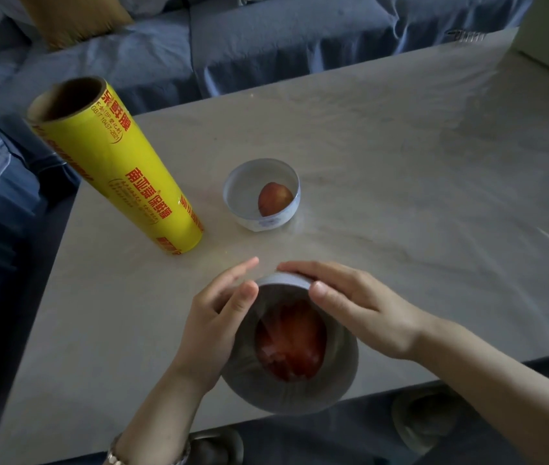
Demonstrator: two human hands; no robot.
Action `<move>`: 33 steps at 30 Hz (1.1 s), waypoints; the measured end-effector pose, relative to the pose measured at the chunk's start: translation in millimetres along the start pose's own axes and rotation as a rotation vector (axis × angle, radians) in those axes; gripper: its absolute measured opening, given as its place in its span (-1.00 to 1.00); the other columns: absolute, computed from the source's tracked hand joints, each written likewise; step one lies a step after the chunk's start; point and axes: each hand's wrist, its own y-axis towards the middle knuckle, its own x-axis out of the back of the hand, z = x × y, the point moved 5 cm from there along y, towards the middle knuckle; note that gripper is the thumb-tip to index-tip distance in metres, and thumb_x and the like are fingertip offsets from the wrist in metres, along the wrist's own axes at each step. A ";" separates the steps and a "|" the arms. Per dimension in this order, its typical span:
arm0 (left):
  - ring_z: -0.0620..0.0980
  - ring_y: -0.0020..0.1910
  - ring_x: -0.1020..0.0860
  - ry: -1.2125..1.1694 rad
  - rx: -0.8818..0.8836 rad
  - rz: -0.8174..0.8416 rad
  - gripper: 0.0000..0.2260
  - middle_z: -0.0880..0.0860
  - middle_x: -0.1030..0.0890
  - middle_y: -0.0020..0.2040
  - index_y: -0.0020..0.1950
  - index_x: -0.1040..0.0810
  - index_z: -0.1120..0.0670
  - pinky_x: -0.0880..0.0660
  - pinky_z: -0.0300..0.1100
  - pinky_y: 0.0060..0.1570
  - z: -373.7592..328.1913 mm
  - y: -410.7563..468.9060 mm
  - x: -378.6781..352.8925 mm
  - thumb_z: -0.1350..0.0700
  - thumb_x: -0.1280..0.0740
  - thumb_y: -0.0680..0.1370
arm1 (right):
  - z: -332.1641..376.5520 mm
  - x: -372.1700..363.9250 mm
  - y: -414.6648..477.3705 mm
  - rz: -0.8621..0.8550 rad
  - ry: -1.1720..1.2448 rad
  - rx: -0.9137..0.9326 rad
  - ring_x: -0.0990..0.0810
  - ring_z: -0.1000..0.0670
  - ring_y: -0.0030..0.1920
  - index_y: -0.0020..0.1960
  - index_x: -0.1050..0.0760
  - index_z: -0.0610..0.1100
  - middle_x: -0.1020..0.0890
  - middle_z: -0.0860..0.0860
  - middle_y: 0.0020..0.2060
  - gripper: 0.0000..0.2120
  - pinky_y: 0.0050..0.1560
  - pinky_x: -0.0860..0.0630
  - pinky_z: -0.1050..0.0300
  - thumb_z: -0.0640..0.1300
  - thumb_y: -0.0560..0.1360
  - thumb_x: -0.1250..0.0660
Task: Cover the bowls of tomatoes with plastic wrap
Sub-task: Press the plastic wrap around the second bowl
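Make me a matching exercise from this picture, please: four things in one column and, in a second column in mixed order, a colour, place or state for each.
1. roll of plastic wrap
2. near bowl
3. far bowl
4. sofa

A. blue
B. touched by left hand and right hand
C. yellow, upright
D. untouched, small tomato inside

Pairs: 1-C, 2-B, 3-D, 4-A

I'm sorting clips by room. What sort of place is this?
Probably a home living room: a low pale table stands beside a blue-covered sofa with a mustard cushion. The wrapped bowl, a second bowl and a yellow roll of plastic wrap look like household things.
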 end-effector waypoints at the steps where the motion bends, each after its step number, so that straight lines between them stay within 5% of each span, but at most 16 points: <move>1: -0.22 -0.01 -0.62 0.008 0.012 0.019 -0.36 -0.23 -0.68 -0.08 0.20 -0.51 -0.11 -0.52 -0.37 -0.09 0.8 -1.0 -1.1 -0.38 -0.35 0.20 | -1.1 -2.3 1.8 0.027 -0.007 -0.035 -0.45 0.26 0.21 0.32 -0.39 0.11 -0.52 0.19 0.20 -0.53 0.23 -0.42 0.28 0.24 0.48 -0.08; 7: -0.11 -0.12 -0.64 -0.026 0.082 0.029 -0.36 0.06 -0.68 -0.18 0.30 -0.44 -0.10 -0.55 -0.29 -0.15 11.8 -9.7 -3.9 -0.27 -0.32 0.25 | -4.8 -9.2 12.7 0.216 0.046 -0.161 -0.55 0.17 0.10 0.22 -0.48 0.03 -0.59 0.14 0.08 -0.54 0.18 -0.50 0.14 0.22 0.41 -0.22; 12: -0.17 -0.15 -0.63 0.000 0.121 -0.033 -0.44 -0.05 -0.68 -0.22 0.21 -0.51 -0.09 -0.54 -0.28 -0.13 15.6 -3.7 -3.7 -0.28 -0.33 0.26 | -15.3 8.2 5.3 0.224 0.062 -0.267 -0.59 0.11 0.07 0.18 -0.53 0.06 -0.64 0.09 0.05 -0.52 0.18 -0.52 0.06 0.30 0.38 -0.22; 16: -0.10 -0.12 -0.63 -0.128 0.178 -0.067 -0.61 -0.02 -0.68 -0.16 0.11 -0.56 -0.05 -0.56 -0.22 -0.08 15.1 6.3 -5.8 -0.21 -0.38 0.36 | -26.5 14.4 -11.5 0.252 0.299 -0.359 -0.67 0.04 -0.04 0.23 -0.40 0.23 -0.70 0.00 -0.04 -0.59 -0.11 -0.60 0.18 0.12 0.40 -0.35; 21: 0.11 -0.02 -0.63 -0.195 0.396 0.041 -0.54 0.21 -0.67 -0.01 0.04 -0.60 0.16 -0.51 0.03 0.08 14.2 25.0 -23.8 -0.18 -0.41 0.37 | -40.8 17.8 -21.0 0.031 0.501 -0.421 -0.68 -0.12 -0.22 0.17 -0.50 0.04 -0.70 -0.14 -0.17 -0.58 -0.32 -0.59 0.11 0.03 0.31 -0.36; 24: -0.03 -0.16 -0.61 -0.180 0.419 0.013 -0.73 0.06 -0.67 -0.15 -0.02 -0.58 0.08 -0.50 -0.09 -0.05 9.5 42.0 -22.1 -0.11 -0.31 0.47 | -46.6 19.5 -25.5 -0.072 0.600 -0.475 -0.65 -0.13 -0.29 0.06 -0.54 -0.07 -0.67 -0.15 -0.25 -0.73 -0.34 -0.61 0.04 -0.03 0.39 -0.37; 28: -0.04 -0.01 -0.57 0.097 0.333 -0.093 -0.90 0.01 -0.61 0.00 -0.02 -0.51 -0.02 -0.45 -0.22 -0.06 8.6 41.8 -5.4 0.00 -0.25 0.57 | -64.7 35.7 -24.6 -0.397 0.775 -0.577 -0.56 -0.26 -0.27 0.07 -0.47 -0.13 -0.54 -0.38 -0.17 -0.81 -0.33 -0.62 0.00 -0.09 0.53 -0.19; 33: -0.02 -0.22 -0.59 0.066 0.431 -0.083 -0.87 0.05 -0.63 -0.17 -0.14 -0.52 0.06 -0.41 -0.18 -0.21 21.7 22.6 0.6 0.13 -0.24 0.58 | -80.4 55.4 -1.9 -0.773 0.866 -0.568 -0.56 -0.19 -0.27 -0.09 -0.45 -0.06 -0.54 -0.24 -0.20 -0.93 -0.28 -0.61 -0.01 -0.10 0.55 -0.22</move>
